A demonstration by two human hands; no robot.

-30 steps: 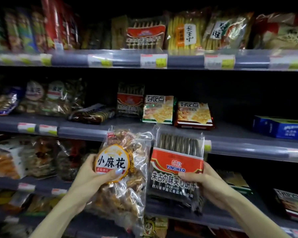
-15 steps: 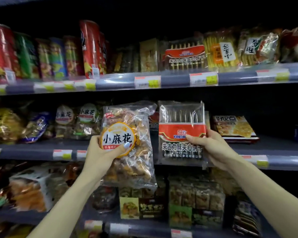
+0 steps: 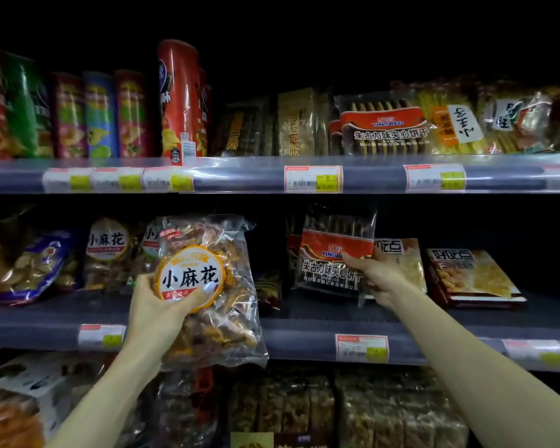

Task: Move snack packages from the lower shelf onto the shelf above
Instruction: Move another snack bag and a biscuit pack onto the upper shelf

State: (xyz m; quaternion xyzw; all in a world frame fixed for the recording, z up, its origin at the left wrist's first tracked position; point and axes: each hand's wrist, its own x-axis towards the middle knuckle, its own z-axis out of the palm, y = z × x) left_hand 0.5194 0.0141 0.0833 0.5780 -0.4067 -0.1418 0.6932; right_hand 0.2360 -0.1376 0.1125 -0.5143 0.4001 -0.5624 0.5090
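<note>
The clear twist bag [image 3: 214, 286] is showing "小麻花"; the biscuit pack [image 3: 333, 253] is reading "YINORED 朱古力味夹心饼干"; a price tag [image 3: 313, 178] is showing "6.0".

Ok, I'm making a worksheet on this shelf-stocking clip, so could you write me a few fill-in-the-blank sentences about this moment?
1. The left hand holds a clear bag with a round ____ label.
2. The right hand holds a biscuit pack with a ____ band.
3. The tall chip cans stand on the ____ shelf in view.
4. Both held packages are in front of the ____ shelf.

Missing words: orange; red; top; middle
</note>
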